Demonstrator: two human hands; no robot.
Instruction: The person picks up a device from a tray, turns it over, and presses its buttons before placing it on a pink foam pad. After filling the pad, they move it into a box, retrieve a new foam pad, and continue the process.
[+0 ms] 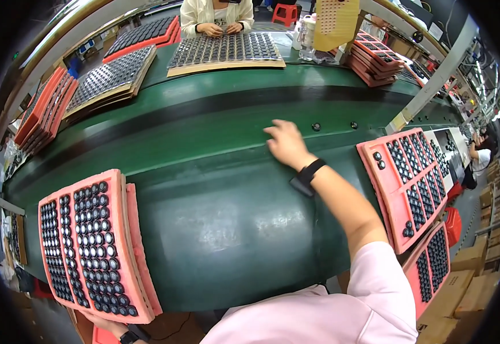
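At lower left, a pink foam tray (pixel 116 206) slants atop another tray (pixel 141 252), its three sections lined with round black parts (pixel 94 252). A small dark piece (pixel 316 126) lies on the green belt (pixel 215 195), right of centre.

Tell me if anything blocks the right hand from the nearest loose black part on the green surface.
Nothing visible does. Only green surface shows between the right hand and the nearest loose black part; another black part lies farther right, outside that gap.

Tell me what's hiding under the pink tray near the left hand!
Another pink layer pokes out right of the pink tray. The left hand is at its lower edge, partly covered. Anything else underneath is hidden.
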